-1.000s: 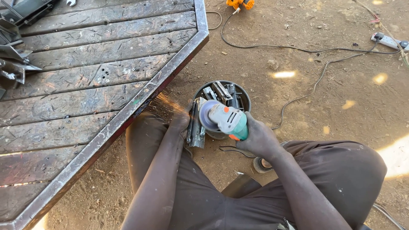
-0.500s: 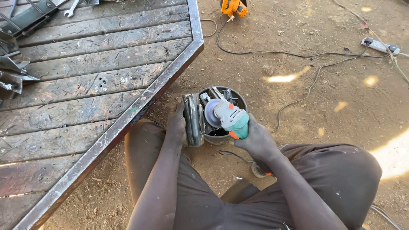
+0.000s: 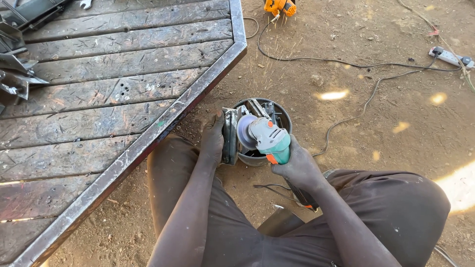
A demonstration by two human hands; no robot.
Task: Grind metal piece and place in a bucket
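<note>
The right hand [image 3: 297, 165] is wrapped tight around a teal-bodied angle grinder with a grey disc [image 3: 264, 136], held over a round metal bucket of steel scraps [image 3: 284, 116] on the dirt. The left hand [image 3: 213, 138] presses a flat steel piece [image 3: 229, 136], upright against the bucket's rim, just beside the disc and near a dark wooden-plank platform with a steel frame [image 3: 148, 141].

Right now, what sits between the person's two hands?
In the head view, a metal piece held by the left hand and the grinder's disc; the right hand grips the grinder.

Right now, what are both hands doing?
Left hand: closed, holding a metal piece upright.
Right hand: fingers closed around the teal angle grinder.
</note>
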